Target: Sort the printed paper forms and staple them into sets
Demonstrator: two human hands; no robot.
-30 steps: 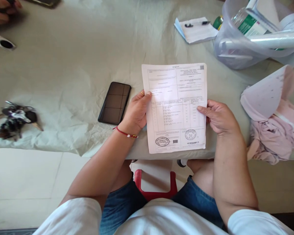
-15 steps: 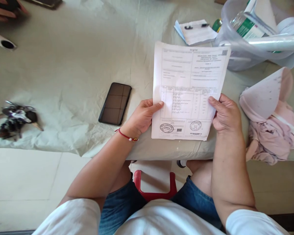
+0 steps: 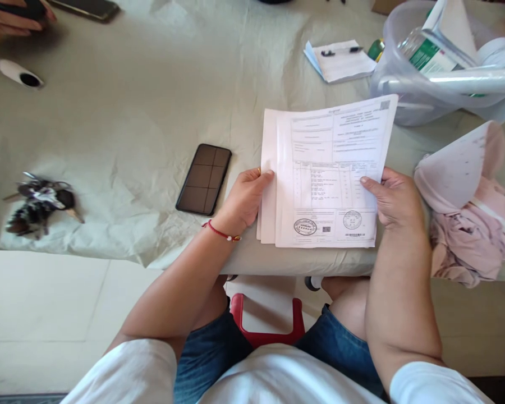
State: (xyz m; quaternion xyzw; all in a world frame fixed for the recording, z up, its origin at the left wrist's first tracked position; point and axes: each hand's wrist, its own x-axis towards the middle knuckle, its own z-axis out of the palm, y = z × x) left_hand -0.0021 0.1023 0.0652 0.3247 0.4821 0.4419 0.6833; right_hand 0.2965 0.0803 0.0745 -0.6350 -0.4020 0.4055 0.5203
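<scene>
With the left hand (image 3: 244, 199) and right hand (image 3: 393, 199) each pinching an edge of the fanned papers (image 3: 326, 174) just right of the phone (image 3: 204, 179), a loosened pinch could let the sheets slide apart off the surface (image 3: 130, 123).

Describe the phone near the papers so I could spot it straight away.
Start at the pale cloth-covered table and find the printed papers held in both hands. Just beyond the left hand lies a dark phone, flat, screen up. It is the only black slab there; the keys are a jumble.
</scene>
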